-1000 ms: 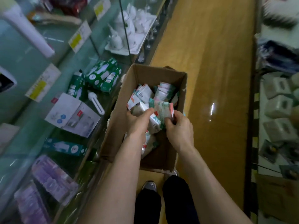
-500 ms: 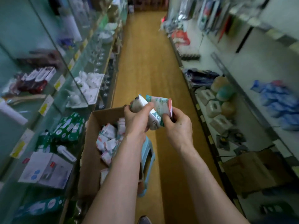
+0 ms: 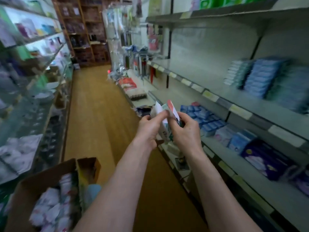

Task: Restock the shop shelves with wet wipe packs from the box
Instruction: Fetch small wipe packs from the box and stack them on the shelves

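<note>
- Head view: wet wipe packs clamped between left hand and right hand, both gripping, raised over aisle.
- Long axis roughly upright; blurred, exact tilt unclear.
- Likely target shelf just to right; right hand nearer.
- Box low at left, well apart.

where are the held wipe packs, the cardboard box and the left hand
wipe packs (image 3: 164,130): head view, white face of the lower pack
cardboard box (image 3: 31,186): head view, bare inner wall
left hand (image 3: 148,128): head view, back of the hand
</note>
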